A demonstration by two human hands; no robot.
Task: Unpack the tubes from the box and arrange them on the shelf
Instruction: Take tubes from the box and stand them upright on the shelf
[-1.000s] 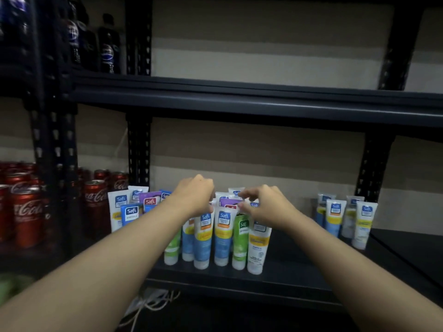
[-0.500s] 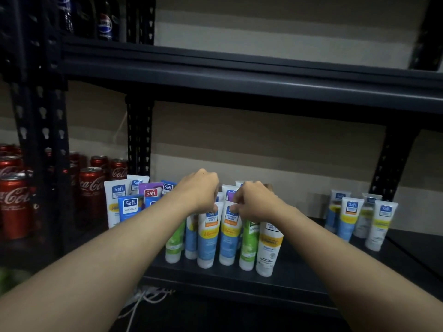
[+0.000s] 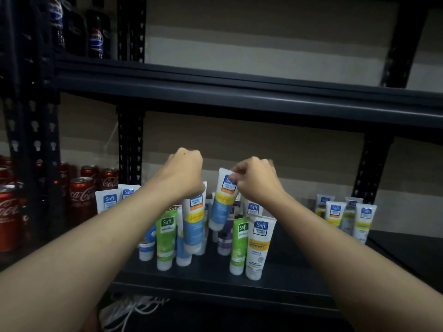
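Several Safi tubes stand cap-down on the dark shelf (image 3: 239,281) in front of me. My left hand (image 3: 184,173) grips the top of a blue and yellow tube (image 3: 194,221), lifted a little among the others. My right hand (image 3: 256,180) pinches the top of a second blue and yellow tube (image 3: 221,204), which hangs tilted above the shelf. Green tubes (image 3: 165,240) and a yellow and white tube (image 3: 257,245) stand below. A small group of tubes (image 3: 345,216) stands at the right. The box is out of view.
Red cola cans (image 3: 81,195) fill the neighbouring shelf bay on the left, behind a black upright post (image 3: 130,149). Dark soda bottles (image 3: 96,37) stand on the upper shelf (image 3: 239,92). White cables (image 3: 134,310) lie on the floor below.
Both hands have risen, each lifting a blue and yellow tube out of the cluster. The right tube now hangs tilted in the air. The view has shifted slightly.
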